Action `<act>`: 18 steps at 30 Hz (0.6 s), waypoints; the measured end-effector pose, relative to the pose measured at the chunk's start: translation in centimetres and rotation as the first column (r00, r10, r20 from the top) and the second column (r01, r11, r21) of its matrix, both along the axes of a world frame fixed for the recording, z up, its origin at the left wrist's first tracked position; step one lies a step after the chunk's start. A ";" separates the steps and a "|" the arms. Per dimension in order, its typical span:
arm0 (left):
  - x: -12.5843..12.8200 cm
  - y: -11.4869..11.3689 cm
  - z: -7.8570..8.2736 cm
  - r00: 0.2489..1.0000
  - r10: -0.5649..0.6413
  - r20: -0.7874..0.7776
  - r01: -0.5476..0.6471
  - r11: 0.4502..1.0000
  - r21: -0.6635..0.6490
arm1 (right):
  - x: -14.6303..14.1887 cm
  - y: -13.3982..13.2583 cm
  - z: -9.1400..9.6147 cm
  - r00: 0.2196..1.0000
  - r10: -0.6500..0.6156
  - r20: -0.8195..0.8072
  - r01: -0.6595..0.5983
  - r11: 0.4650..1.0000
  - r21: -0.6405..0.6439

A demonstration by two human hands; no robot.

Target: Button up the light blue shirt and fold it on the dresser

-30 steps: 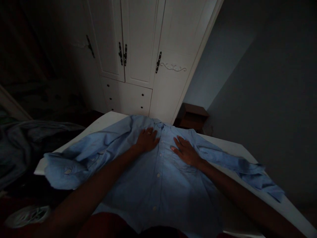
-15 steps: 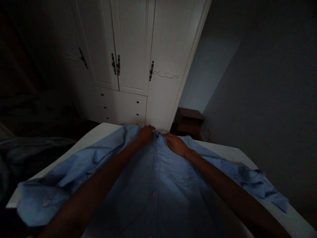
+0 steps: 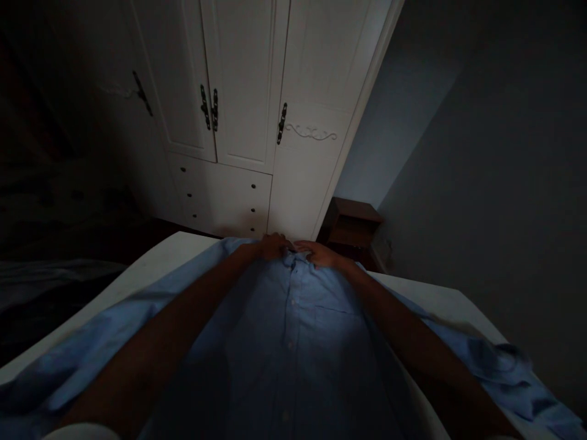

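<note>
A light blue button-up shirt (image 3: 261,330) lies front up, its sleeves spread to both sides and its collar at the far end. At the left side of the collar, my left hand (image 3: 274,246) has its fingers bent and closed on the cloth. Opposite it, my right hand (image 3: 318,253) grips the collar's right side, thumb toward me. The two hands are close together with the collar opening between them. Buttons run down the middle of the shirt, and a chest pocket shows on the right. My fingertips are partly hidden in the dim light.
Under the shirt is a white table (image 3: 160,253), its far corners showing. Beyond it stands a white wardrobe (image 3: 243,79) with dark handles and drawers. A brown nightstand (image 3: 355,211) is by the grey wall at right. Dark cloth (image 3: 50,281) lies at left.
My hands have come closer together at the collar, the right one reaching farther in. The collar cloth has bunched up slightly, and the camera view has shifted, with the sleeves lower in view.
</note>
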State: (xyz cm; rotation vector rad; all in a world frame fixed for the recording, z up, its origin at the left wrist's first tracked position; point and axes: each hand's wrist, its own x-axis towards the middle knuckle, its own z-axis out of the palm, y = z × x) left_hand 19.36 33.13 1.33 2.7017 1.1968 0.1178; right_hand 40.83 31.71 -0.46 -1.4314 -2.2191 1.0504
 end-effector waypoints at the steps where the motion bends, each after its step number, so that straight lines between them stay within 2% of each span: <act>1: 0.0 0.1 0.3 1.000 0.017 -0.006 -0.017 1.000 0.005 | 0.2 0.4 -0.2 1.000 0.001 -0.007 -0.001 1.000 -0.029; 6: -0.1 0.7 1.1 0.984 0.178 0.014 -0.179 0.980 0.085 | 1.5 1.4 -0.8 0.992 -0.084 -0.092 0.096 0.986 0.134; 9: 0.1 0.3 0.7 0.965 0.257 0.045 -0.261 0.958 0.119 | 1.8 1.4 -1.1 0.983 -0.162 -0.087 0.175 0.968 0.177; 14: 0.9 -1.3 -0.1 0.935 0.320 0.154 -0.338 0.934 0.112 | 1.0 0.1 -1.4 0.966 -0.244 -0.083 0.258 0.919 0.298; 16: 0.9 -2.0 0.0 0.923 0.329 0.201 -0.354 0.929 0.106 | 0.4 -1.0 -1.0 0.968 -0.232 -0.092 0.250 0.892 0.378; 18: 0.9 -2.7 0.3 0.917 0.329 0.226 -0.355 0.931 0.081 | -0.2 -2.4 -0.3 0.991 -0.120 -0.067 0.137 0.860 0.492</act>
